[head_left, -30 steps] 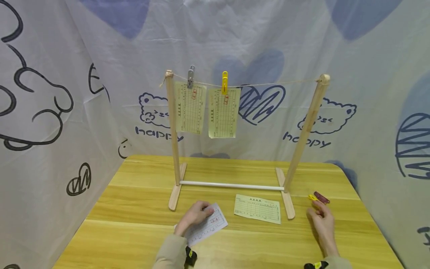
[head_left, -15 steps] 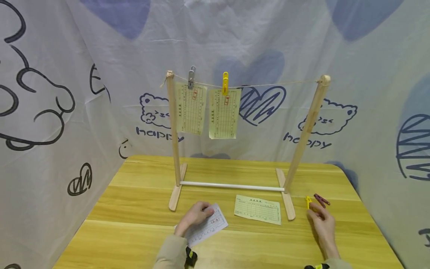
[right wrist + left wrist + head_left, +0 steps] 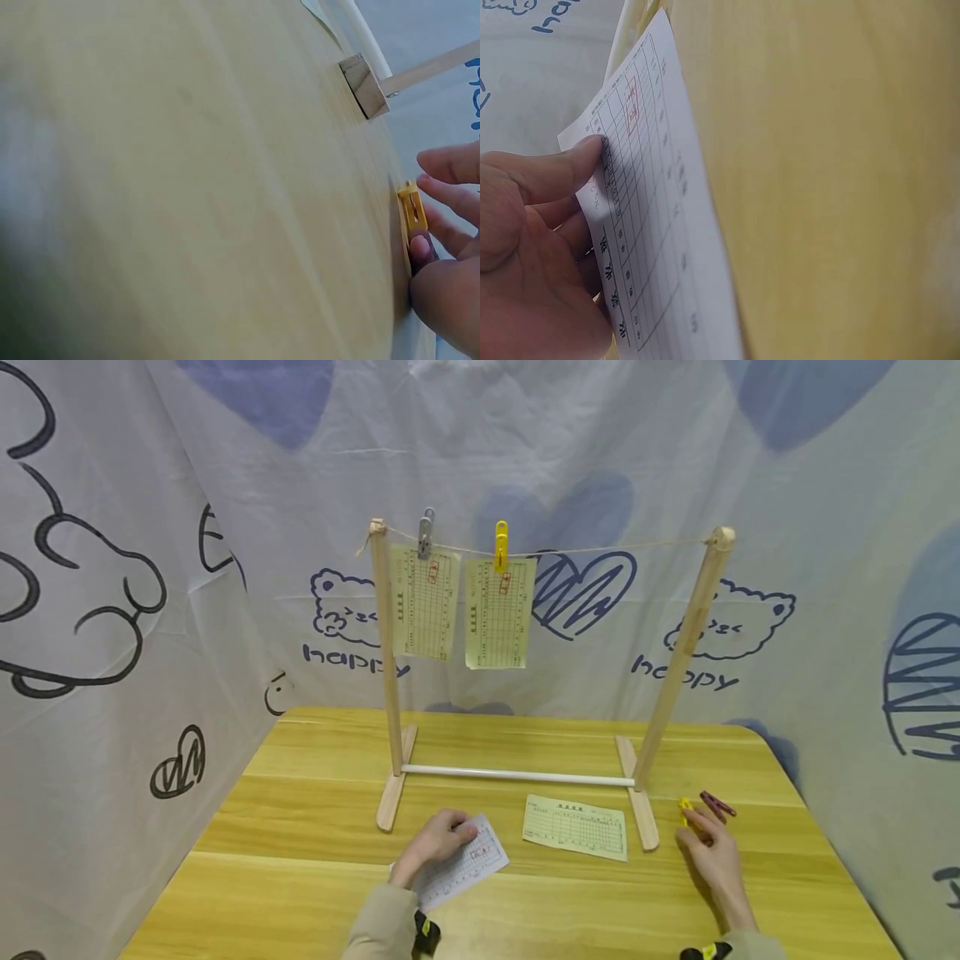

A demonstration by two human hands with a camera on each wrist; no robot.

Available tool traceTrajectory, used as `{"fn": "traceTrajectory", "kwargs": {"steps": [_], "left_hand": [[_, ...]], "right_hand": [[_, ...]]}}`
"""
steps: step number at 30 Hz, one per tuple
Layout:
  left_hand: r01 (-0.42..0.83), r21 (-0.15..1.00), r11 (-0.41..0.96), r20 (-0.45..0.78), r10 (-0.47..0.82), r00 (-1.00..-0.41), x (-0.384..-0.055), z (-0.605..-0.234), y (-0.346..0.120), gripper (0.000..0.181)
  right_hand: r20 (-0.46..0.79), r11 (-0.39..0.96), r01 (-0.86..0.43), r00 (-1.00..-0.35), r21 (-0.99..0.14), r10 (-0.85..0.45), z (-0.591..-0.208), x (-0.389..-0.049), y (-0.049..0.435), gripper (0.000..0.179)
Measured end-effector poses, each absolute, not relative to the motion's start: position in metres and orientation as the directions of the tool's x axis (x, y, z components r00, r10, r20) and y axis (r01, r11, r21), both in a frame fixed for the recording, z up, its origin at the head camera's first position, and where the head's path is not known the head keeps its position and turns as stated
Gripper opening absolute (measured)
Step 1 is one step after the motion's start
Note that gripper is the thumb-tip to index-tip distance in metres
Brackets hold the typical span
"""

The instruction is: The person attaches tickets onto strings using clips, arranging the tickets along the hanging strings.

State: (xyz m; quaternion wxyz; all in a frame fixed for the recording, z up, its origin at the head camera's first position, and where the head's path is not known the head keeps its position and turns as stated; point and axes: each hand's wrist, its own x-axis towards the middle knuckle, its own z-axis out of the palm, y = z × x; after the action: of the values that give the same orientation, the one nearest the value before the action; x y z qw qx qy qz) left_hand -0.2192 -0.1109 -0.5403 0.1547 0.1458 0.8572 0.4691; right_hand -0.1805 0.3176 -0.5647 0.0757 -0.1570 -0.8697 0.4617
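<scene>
Right now a wooden stand [image 3: 680, 668] sits mid-worktop [image 3: 300, 827], two posts joined low down by a white rod [image 3: 517, 774], string [image 3: 600, 547] tied across the tops. Printed curtain [image 3: 555, 427] behind, bears and hearts. On the string, toward the left post: grey clip [image 3: 425, 535] with one pale green slip, upper yellow clip [image 3: 501, 545] with another just beside it; both slips hang long side vertical. Loose green slip [image 3: 574, 828] lies flat in front of the rod, near the stand's right foot [image 3: 643, 814]. That foot is in the way: it sits between the loose slip and the right hand [image 3: 712, 852]. Maroon clip [image 3: 717, 806] lies just beyond the right fingers. Left hand [image 3: 435, 839] is in front of the left post, fingers narrow, holding the white slip [image 3: 652, 210]: thumb on the printed face, other fingers behind. White slip is angled, black ruled grid and characters, red boxed stamp near one end. Right fingers are narrow too, pinching the lower yellow clip [image 3: 413, 206] low at the worktop, right of the stand. Clip is small, bright yellow, slotted body; its far part is hidden by the hand.
</scene>
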Motion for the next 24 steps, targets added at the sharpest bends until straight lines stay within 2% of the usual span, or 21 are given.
{"fn": "traceTrajectory", "kwargs": {"steps": [5, 10, 13, 20, 24], "left_hand": [[0.110, 0.848, 0.519, -0.124, 0.396, -0.910, -0.2189, -0.5397, -0.1114, 0.022], [0.108, 0.848, 0.519, -0.128, 0.398, -0.909, -0.2193, -0.5394, -0.1113, 0.022], [0.111, 0.848, 0.518, -0.125, 0.400, -0.908, -0.2199, -0.5399, -0.1110, 0.022], [0.103, 0.848, 0.520, -0.134, 0.398, -0.908, -0.2199, -0.5403, -0.1104, 0.022], [0.103, 0.849, 0.517, -0.130, 0.395, -0.909, -0.2197, -0.5401, -0.1105, 0.022]], "right_hand": [[-0.002, 0.501, 0.190, -0.936, -0.845, 0.352, -0.5674, -0.1814, 0.3157, 0.037], [0.008, 0.426, 0.207, -0.892, -0.881, 0.452, -0.5679, -0.1808, 0.3132, 0.029], [0.005, 0.411, 0.233, -0.865, -0.881, 0.502, -0.5672, -0.1821, 0.3124, 0.032], [0.039, 0.476, 0.280, -0.830, -0.834, 0.557, -0.5665, -0.1890, 0.3105, 0.038], [0.019, 0.493, 0.288, -0.849, -0.821, 0.528, -0.5668, -0.1890, 0.3121, 0.041]]}}
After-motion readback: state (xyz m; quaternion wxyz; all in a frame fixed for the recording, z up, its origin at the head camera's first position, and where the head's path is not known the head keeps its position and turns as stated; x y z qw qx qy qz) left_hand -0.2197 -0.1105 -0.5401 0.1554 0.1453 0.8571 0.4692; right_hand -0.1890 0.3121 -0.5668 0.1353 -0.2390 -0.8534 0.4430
